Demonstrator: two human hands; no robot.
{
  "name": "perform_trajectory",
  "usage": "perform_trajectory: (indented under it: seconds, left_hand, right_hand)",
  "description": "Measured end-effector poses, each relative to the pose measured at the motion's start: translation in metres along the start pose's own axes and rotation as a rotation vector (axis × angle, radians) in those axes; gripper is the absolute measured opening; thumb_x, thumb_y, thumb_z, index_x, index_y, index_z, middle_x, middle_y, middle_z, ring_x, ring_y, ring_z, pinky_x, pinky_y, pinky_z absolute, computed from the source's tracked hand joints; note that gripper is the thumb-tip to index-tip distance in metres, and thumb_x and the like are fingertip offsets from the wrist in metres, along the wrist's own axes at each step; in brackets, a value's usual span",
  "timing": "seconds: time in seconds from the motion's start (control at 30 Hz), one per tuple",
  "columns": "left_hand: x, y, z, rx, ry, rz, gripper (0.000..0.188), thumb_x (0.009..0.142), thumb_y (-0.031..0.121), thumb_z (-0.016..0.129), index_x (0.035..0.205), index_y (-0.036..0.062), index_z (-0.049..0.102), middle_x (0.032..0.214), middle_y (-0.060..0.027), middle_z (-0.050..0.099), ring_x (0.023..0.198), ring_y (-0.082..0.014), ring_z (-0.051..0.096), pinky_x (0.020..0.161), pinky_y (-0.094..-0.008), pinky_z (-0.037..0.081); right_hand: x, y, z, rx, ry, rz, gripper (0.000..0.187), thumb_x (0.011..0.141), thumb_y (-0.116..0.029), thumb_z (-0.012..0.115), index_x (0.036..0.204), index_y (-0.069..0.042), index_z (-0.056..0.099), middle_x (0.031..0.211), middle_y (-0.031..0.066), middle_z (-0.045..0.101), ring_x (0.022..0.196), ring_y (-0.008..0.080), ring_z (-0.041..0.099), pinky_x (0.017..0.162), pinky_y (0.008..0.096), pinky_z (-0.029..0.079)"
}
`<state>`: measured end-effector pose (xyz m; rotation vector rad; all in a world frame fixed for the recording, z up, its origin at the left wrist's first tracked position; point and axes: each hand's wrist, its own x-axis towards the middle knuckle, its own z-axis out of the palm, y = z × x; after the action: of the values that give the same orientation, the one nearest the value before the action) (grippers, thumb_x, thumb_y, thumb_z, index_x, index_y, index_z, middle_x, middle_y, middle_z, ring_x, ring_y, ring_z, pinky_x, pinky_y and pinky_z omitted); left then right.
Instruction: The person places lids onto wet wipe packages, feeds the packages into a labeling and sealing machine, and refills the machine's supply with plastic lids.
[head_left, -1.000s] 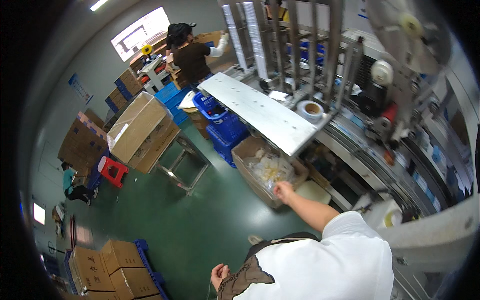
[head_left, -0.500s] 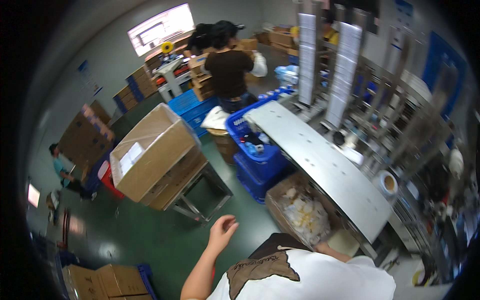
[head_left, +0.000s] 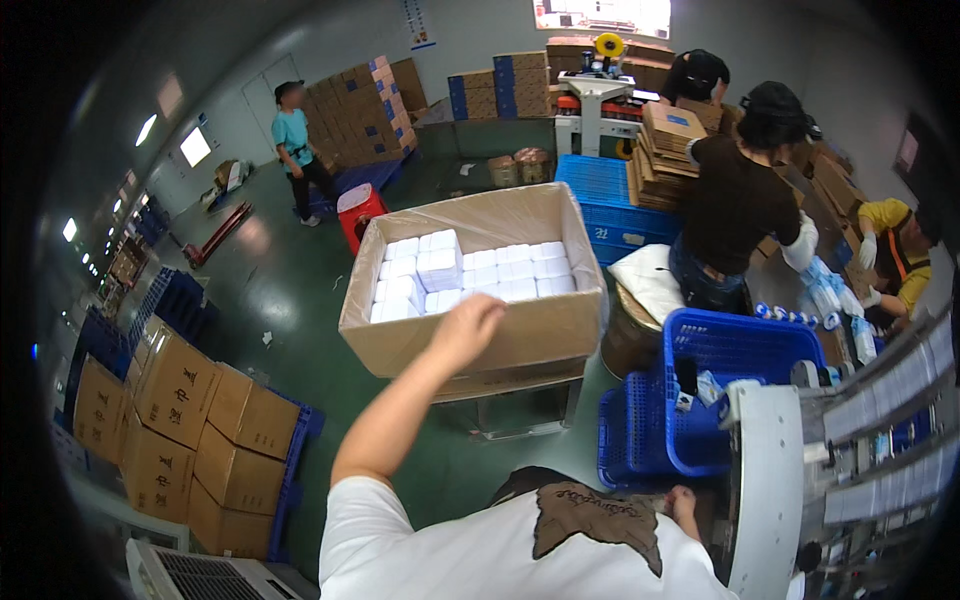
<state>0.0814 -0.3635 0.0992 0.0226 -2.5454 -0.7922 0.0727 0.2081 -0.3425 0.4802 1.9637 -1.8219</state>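
Left hand (head_left: 468,332): seen near the middle of the frame, overlapping the near wall of the open-topped carton (head_left: 545,330); the fingers are loosely bent and nothing is clearly seen between them; whether they are pinched together, or whether the cardboard is touched, cannot be told

Right hand (head_left: 685,508): seen low, right of the frame's centre, partly hidden by the white shirt (head_left: 440,560); its finger state cannot be told

Nearer hand to carton: the left; the right is set well apart from it, toward the lower right

Direction to carton: its inside is found just above the left hand in the frame, beyond the near wall; from the right hand it is found up and to the left

Long axis of carton: run from left to right across the centre of the frame, right end slightly higher, crosswise to the left forearm (head_left: 395,420), which is brought in from the lower left

Carton contents: white stacks (head_left: 515,270) are laid in rows, with a taller stack (head_left: 438,258) raised in the left half

Carton support: a metal stand (head_left: 520,432) is placed underneath

Right of carton: a blue basket (head_left: 740,345) is set above the right hand in the frame, beside a pale machine plate (head_left: 765,490)

Lower left: closed brown cartons (head_left: 175,400) are piled
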Motion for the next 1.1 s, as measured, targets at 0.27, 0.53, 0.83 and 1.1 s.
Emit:
perform_trajectory:
  seconds: [0.27, 0.53, 0.83, 1.1]
  left_hand:
    - [0.109, -0.290, -0.045, 0.517, -0.209, -0.270, 0.021, 0.073, 0.014, 0.062, 0.091, 0.0041, 0.067, 0.094, -0.0177, 0.064, 0.090, -0.0330, 0.060, 0.081, -0.0399, 0.048]
    - [0.101, -0.290, -0.024, 0.572, -0.692, 0.121, 0.088, 0.047, 0.051, 0.082, 0.112, -0.0004, 0.051, 0.107, -0.0218, 0.051, 0.103, -0.0355, 0.047, 0.086, -0.0416, 0.041]
    - [0.126, -0.208, -0.014, -1.134, -0.953, -0.716, 0.089, 0.068, 0.044, 0.072, 0.136, 0.0032, 0.030, 0.129, -0.0173, 0.045, 0.118, -0.0294, 0.045, 0.102, -0.0414, 0.033]
    - [0.125, -0.097, 0.009, -2.092, -1.501, -0.905, 0.077, 0.083, 0.064, 0.044, 0.135, 0.0082, 0.036, 0.131, -0.0177, 0.046, 0.115, -0.0310, 0.050, 0.096, -0.0397, 0.040]
  right_hand:
    - [-0.004, -0.134, 0.154, 0.020, 0.018, 0.081, 0.006, 0.085, -0.014, 0.054, 0.091, -0.012, 0.057, 0.074, 0.0034, 0.059, 0.059, 0.0113, 0.057, 0.047, 0.0228, 0.043]
    - [-0.047, -0.121, 0.193, 0.064, 0.061, 0.329, 0.009, 0.081, -0.001, 0.056, 0.089, -0.005, 0.054, 0.070, 0.0055, 0.056, 0.052, 0.0136, 0.052, 0.045, 0.0269, 0.043]
    - [-0.061, -0.378, 0.313, 0.137, 0.095, -0.514, 0.025, 0.085, -0.007, 0.060, 0.108, -0.002, 0.052, 0.103, 0.0087, 0.057, 0.092, 0.0168, 0.059, 0.085, 0.0275, 0.047]
    - [-0.100, -0.448, 0.422, 0.956, -0.820, 0.068, 0.094, 0.064, -0.009, 0.070, 0.143, -0.012, 0.019, 0.137, 0.0174, 0.038, 0.122, 0.0326, 0.043, 0.099, 0.0427, 0.040]
